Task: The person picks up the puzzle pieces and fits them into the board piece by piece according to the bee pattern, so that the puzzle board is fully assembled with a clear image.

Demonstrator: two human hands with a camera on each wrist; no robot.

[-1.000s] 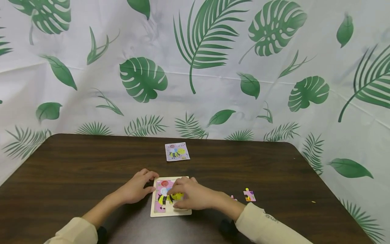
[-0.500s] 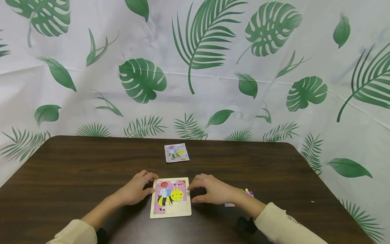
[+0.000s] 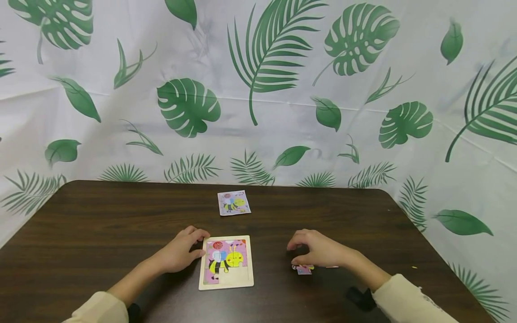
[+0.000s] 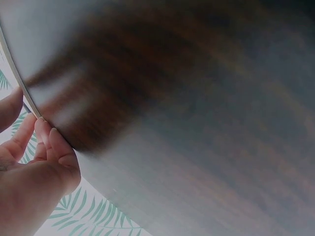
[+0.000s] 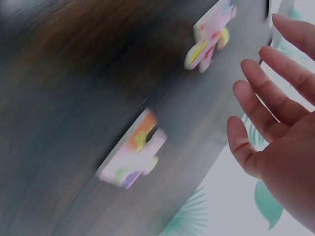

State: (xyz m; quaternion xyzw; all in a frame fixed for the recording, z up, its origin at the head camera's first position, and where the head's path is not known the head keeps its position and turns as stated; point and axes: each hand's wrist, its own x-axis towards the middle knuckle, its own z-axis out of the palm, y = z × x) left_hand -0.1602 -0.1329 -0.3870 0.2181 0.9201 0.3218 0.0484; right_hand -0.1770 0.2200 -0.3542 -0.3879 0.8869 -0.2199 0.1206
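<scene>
In the head view, a square wooden jigsaw puzzle board (image 3: 238, 281) lies on the table, partly filled with a bee picture; its lower right part shows bare wood. My left hand (image 3: 181, 252) holds the board at its upper left corner, thumb on the left edge and fingers near the top. The left wrist view shows those fingers (image 4: 42, 130) at the board's thin edge (image 4: 18, 78). My right hand (image 3: 319, 249) hovers right of the board, fingers spread and holding nothing. Close below its thumb lies a pink puzzle piece (image 3: 304, 270). Another pink piece (image 5: 132, 152) lies apart, mostly covered by the wrist in the head view.
Behind the board, a small picture card (image 3: 234, 203) with the same bee lies on the dark wooden table (image 3: 121, 215). A white cloth with green leaves (image 3: 282, 134) hangs behind the table. A tiny yellow bit (image 3: 414, 267) lies at the far right.
My right hand has lifted off the bee picture and moved right, over to the loose pieces, uncovering the board. The left hand stays at the board's corner.
</scene>
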